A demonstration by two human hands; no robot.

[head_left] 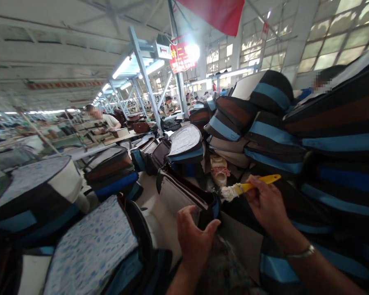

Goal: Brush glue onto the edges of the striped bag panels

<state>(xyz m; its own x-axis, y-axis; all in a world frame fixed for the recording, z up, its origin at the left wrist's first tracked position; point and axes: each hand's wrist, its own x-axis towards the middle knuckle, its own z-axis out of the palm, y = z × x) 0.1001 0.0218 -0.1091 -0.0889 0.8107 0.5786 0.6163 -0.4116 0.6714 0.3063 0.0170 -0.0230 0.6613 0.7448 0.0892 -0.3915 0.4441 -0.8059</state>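
My right hand (267,205) pinches the yellow handle of a brush (252,185). Whitish matter clumps the bristles, which point left, beside the near right end of an open dark bag piece (184,192) with a grey side panel. My left hand (195,237) is at the near end of this bag piece, thumb and fingers spread apart; whether the fingertips touch it I cannot tell. Behind the brush stands a pale, crusted container (219,170), its opening facing me.
Stacked dark bag pieces with blue bands (273,131) rise on the right. On the left lie more bag pieces, one with a blue-patterned white panel (95,246). A blue-grey metal post (146,78) stands ahead. A co-worker (106,119) sits farther back at a bench.
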